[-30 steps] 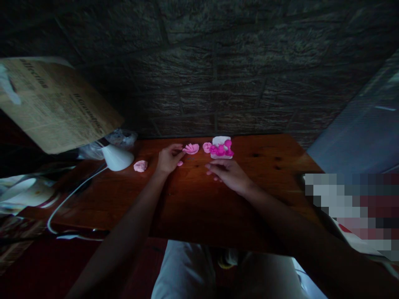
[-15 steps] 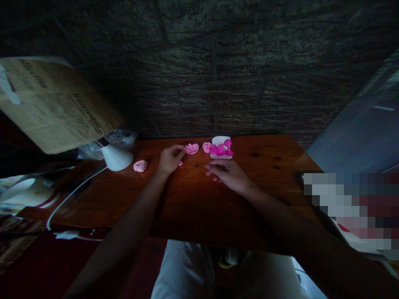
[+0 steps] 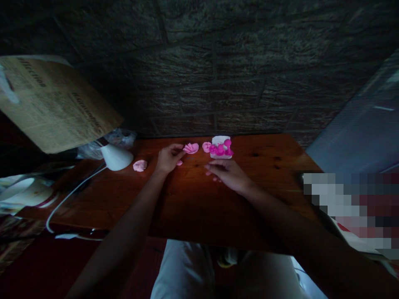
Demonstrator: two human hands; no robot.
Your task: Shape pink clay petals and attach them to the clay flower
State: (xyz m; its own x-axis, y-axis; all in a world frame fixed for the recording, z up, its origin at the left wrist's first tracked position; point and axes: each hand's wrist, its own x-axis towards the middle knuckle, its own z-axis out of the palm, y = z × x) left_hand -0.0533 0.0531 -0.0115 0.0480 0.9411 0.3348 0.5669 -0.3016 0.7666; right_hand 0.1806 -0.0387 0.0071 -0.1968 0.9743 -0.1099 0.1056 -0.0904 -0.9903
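Observation:
My left hand [image 3: 169, 158] is closed, thumb and forefinger pinching the left edge of a pink clay flower [image 3: 191, 148] with fanned petals. Just under those fingers shows a small pink piece [image 3: 179, 163]; I cannot tell whether it is held or lies on the table. My right hand [image 3: 228, 173] hovers over the wood with its fingers bent together, and anything between them is hidden. Beyond it, a rounded pink flower [image 3: 206, 147] touches a white tray [image 3: 220, 139] bearing several darker pink clay pieces [image 3: 220, 149]. A pale pink lump [image 3: 140, 165] sits to the left.
A lamp with a white base [image 3: 117, 158] and a printed paper shade [image 3: 59, 104] stands at the left of the wooden table [image 3: 193, 207]. Its white cord [image 3: 67, 195] runs over the front edge. A clear plastic bag [image 3: 121, 138] lies behind it, against the stone wall [image 3: 187, 74].
My left hand has shifted slightly left, and the fanned flower has moved a little with it. My right hand stays nearly where it was.

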